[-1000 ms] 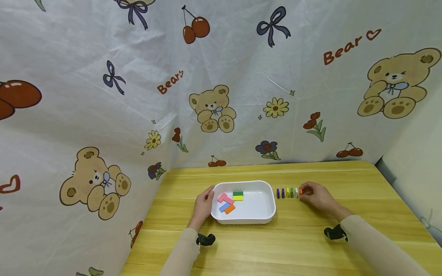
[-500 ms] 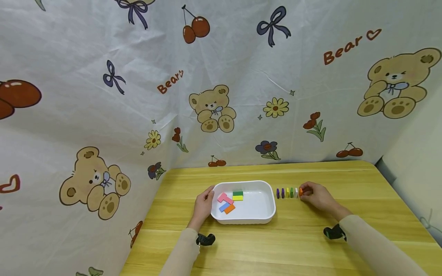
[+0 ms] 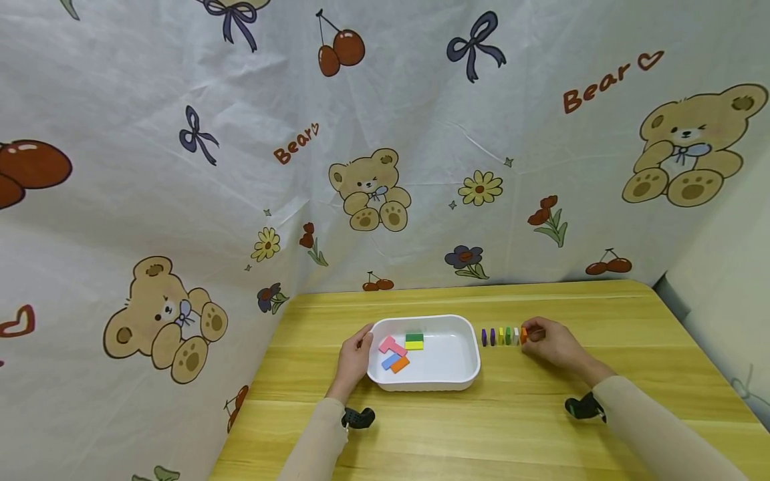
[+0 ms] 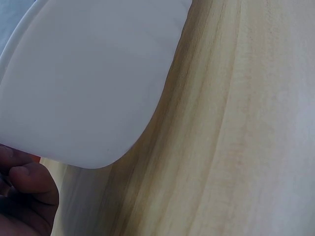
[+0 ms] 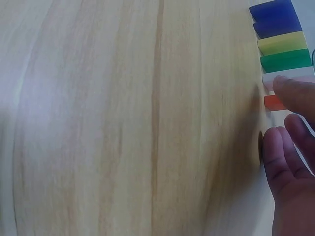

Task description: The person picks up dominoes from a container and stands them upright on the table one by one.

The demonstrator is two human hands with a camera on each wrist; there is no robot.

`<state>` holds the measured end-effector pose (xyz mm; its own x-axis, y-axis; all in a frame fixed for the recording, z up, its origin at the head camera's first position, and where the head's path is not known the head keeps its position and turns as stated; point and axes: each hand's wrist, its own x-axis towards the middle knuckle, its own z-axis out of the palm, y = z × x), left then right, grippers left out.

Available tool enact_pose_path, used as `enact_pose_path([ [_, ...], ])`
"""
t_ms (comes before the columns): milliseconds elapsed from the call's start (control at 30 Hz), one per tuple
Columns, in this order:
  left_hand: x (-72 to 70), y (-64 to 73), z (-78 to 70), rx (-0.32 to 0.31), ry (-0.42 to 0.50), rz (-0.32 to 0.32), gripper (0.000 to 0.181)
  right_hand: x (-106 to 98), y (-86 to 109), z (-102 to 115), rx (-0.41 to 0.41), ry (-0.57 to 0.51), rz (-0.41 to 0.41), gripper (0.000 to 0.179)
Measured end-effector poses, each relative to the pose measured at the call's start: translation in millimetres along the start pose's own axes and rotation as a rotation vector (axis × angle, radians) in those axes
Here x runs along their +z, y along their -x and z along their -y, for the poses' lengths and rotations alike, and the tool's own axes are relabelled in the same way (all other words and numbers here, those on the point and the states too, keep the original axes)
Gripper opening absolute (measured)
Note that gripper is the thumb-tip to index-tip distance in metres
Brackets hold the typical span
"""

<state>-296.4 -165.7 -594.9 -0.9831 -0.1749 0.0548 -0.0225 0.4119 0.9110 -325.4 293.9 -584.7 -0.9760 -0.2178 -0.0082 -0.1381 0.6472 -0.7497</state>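
In the head view, my left hand [image 3: 353,361] grips the left end of a white plastic tray [image 3: 433,385]. The left wrist view shows curled fingers [image 4: 34,182] against the tray's underside corner [image 4: 93,98]. To the right of the tray, my right hand [image 3: 556,344] pinches an orange domino block [image 3: 524,335], which stands upright on the table. It is the rightmost of a row: white [image 3: 516,336], green [image 3: 508,336], yellow [image 3: 500,336] and two purple [image 3: 492,337] blocks stand to its left. In the right wrist view, the orange block [image 5: 273,103] shows between thumb and fingers.
Inside the tray lie pink blocks [image 3: 393,346], a green block [image 3: 414,337], a yellow block [image 3: 414,345], a blue block [image 3: 390,361] and an orange block [image 3: 400,364]. A wooden table [image 3: 457,434] carries everything. A bear-print cloth [image 3: 415,133] hangs behind and at the left.
My right hand makes only slight shifts at the orange domino block. The left hand, the tray and the rest of the row stay where they were.
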Motion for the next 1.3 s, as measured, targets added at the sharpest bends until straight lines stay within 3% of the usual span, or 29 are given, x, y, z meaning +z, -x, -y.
enact_pose_path([
  [567,0.1,-1.3,2.1,0.012,0.011,0.006,0.04,-10,7.9,6,0.036,0.001,-0.009,0.05],
  [1000,-0.4,-2.9,1.8,0.0,-0.009,-0.003,0.037,-10,17.8,25,-0.07,-0.025,-0.068,0.038],
  [1300,-0.4,-2.7,0.9,-0.007,-0.014,-0.006,0.036,-1,19.7,42,-0.1,-0.064,-0.073,0.033],
])
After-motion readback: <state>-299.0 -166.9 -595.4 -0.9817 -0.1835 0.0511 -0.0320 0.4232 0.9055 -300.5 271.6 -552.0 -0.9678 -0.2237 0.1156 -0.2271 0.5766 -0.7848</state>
